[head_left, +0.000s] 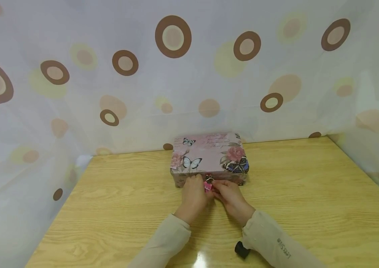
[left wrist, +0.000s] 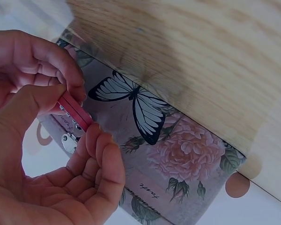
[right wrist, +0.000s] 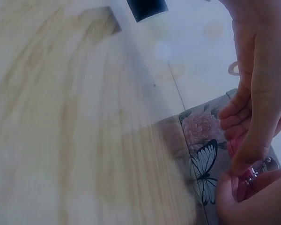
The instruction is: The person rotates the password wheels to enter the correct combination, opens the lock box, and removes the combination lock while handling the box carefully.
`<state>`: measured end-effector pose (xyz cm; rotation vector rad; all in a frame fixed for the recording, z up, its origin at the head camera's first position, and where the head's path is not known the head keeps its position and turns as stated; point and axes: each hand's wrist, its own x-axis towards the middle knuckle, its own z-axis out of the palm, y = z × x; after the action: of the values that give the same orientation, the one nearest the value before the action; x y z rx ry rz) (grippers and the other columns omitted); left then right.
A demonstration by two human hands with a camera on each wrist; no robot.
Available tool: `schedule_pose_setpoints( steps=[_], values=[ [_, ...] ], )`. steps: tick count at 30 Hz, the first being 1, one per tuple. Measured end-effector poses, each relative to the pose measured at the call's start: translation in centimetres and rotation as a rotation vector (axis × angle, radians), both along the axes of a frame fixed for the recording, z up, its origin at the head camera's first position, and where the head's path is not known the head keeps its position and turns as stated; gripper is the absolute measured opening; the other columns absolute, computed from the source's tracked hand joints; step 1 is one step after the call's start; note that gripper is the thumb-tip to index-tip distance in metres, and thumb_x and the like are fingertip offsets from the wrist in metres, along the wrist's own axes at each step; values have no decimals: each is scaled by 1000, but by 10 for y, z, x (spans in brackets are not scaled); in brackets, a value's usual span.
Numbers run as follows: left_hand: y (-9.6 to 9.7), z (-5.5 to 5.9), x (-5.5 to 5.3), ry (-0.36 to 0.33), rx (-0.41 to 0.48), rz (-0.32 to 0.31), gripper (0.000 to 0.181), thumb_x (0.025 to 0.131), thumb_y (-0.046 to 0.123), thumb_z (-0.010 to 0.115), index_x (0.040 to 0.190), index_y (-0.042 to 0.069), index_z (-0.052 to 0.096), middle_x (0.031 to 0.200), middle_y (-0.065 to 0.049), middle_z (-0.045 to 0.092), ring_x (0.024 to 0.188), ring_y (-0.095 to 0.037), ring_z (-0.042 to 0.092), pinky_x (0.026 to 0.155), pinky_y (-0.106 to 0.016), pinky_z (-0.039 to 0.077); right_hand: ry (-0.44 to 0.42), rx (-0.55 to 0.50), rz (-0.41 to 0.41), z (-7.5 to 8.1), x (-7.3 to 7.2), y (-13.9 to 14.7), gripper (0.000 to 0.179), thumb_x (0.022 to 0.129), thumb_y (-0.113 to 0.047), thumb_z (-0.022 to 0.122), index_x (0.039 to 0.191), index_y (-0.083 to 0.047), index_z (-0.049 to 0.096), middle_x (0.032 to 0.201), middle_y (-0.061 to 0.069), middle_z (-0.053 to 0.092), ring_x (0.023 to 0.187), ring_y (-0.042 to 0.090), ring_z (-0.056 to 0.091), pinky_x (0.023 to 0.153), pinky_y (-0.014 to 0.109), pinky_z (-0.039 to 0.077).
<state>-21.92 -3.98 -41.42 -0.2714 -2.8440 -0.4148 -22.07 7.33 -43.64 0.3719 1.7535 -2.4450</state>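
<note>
A flat pink padlock (head_left: 207, 187) with a row of metal dials along its edge is at the front of a pink metal-clasped box (head_left: 206, 149) printed with butterflies and roses. My left hand (head_left: 193, 195) pinches the padlock (left wrist: 76, 110) between thumb and curled fingers, as the left wrist view shows. From the other side my right hand (head_left: 231, 197) grips it too, thumb and fingertips at its edge. The shackle (head_left: 210, 179) shows as a thin ring overlapping the clasp (head_left: 208, 175). Fingers hide part of the padlock (right wrist: 243, 187) in the right wrist view. The box lid is closed.
The box stands on a wooden table (head_left: 122, 208) near its back edge, close to a hanging cloth (head_left: 189, 85) with brown circles. A small black object (head_left: 242, 249) shows beside the right sleeve (head_left: 276, 238). Cloth also rises along the left and right sides.
</note>
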Motion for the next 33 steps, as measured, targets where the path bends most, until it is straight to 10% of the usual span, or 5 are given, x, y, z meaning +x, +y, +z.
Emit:
schedule_pose_setpoints(
  steps=[23,33],
  values=[
    [-3,3,0,-27,5,-3,45,70,34,85,85,1,59,85,-13,63,83,-30,61,69,-38,51,3,-7,-39,-2,0,-6,35,97,2,45,126,22,42,88,6,58,75,8,55,65,17,48],
    [-3,2,-1,-21,1,1,37,72,28,82,83,2,58,83,-13,62,81,-30,60,68,-38,51,2,36,-54,-3,-2,-5,21,96,-5,54,106,14,55,69,-2,56,64,7,52,57,18,45]
  ],
)
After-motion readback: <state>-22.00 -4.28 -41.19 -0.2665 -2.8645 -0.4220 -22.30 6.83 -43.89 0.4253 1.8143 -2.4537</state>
